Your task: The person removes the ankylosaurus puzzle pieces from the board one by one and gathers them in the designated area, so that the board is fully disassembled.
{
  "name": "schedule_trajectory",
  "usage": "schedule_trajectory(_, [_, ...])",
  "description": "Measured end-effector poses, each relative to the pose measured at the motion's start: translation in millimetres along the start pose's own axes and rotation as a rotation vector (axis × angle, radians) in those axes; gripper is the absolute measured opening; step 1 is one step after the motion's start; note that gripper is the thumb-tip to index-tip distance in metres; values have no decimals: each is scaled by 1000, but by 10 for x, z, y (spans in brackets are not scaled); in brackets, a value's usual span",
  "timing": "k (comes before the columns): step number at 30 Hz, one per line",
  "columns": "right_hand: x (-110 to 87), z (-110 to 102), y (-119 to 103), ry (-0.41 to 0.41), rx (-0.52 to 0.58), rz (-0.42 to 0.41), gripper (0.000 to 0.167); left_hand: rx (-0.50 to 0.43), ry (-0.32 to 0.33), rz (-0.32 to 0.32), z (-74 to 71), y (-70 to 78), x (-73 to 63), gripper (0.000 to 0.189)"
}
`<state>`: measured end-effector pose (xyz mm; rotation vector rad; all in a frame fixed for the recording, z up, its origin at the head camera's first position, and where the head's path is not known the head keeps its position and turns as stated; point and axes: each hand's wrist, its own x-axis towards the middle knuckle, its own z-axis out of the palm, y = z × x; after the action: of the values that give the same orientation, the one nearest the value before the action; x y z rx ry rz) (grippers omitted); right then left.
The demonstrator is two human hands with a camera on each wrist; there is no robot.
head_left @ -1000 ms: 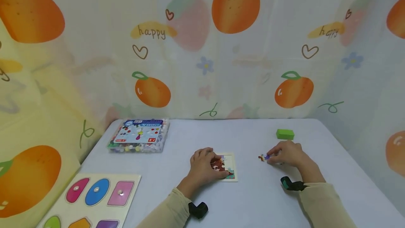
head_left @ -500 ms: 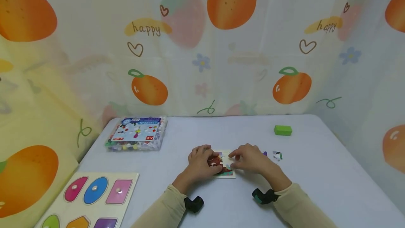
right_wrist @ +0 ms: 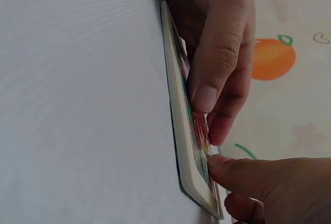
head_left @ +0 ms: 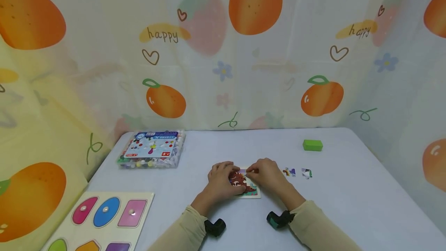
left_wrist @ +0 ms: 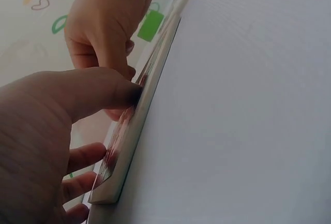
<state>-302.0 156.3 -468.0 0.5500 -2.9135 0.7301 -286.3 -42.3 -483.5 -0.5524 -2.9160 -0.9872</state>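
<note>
A small jigsaw puzzle (head_left: 249,191) in a pale frame lies on the table, its picture a brown-red animal over green, with a white patch at the right. My left hand (head_left: 221,181) rests over its left side; in the left wrist view the thumb (left_wrist: 116,93) presses on the picture and the other fingers touch the frame's edge. At the puzzle's upper right, my right hand (head_left: 268,175) has thumb and index finger together, pinching a puzzle piece that the fingers mostly hide. Two loose puzzle pieces, one purple and yellow (head_left: 289,172), one white and green (head_left: 307,173), lie to the right.
A green block (head_left: 312,145) sits at the back right of the white table (head_left: 348,204). A clear box of beads (head_left: 151,149) stands at the back left. A shape board with knobs (head_left: 144,214) lies at the front left. Printed cloth hangs behind.
My right hand has moved left from the loose pieces to the puzzle, then up to its top edge with fingertips closer together. The left hand has stayed on the puzzle.
</note>
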Motion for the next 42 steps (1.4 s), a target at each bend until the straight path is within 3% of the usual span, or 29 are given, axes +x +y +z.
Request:
schedule_trajectory(10, [103, -23, -44, 53, -170, -125, 4, -8, -8, 2, -7, 4, -3, 62])
schedule_trajectory(17, [99, -41, -18, 68, -93, -118, 5, 13, -26, 27, -12, -68, 32, 59])
schedule_trajectory(23, [88, -5, 24, 97, -24, -152, 4, -44, 29, 36, 5, -93, 24, 41])
schedule_trajectory(27, [92, -27, 26, 111, -26, -159, 5, -68, 52, 8, 25, -75, 29, 43])
schedule_trajectory(31, [110, -216, 90, 100, -24, -115, 3, -74, 56, -9, -9, -50, 52, 45])
schedule_trajectory(35, [64, -455, 316, 52, 10, 66, 5, -69, 45, -16, -16, -45, 51, 43])
schedule_trajectory(38, [13, -542, 509, -34, 20, 194, 5, -54, 37, 1, -13, -44, 26, 40])
schedule_trajectory(42, [-40, -593, 632, -141, -1, 208, 4, -35, 19, 40, -23, -30, -6, 39])
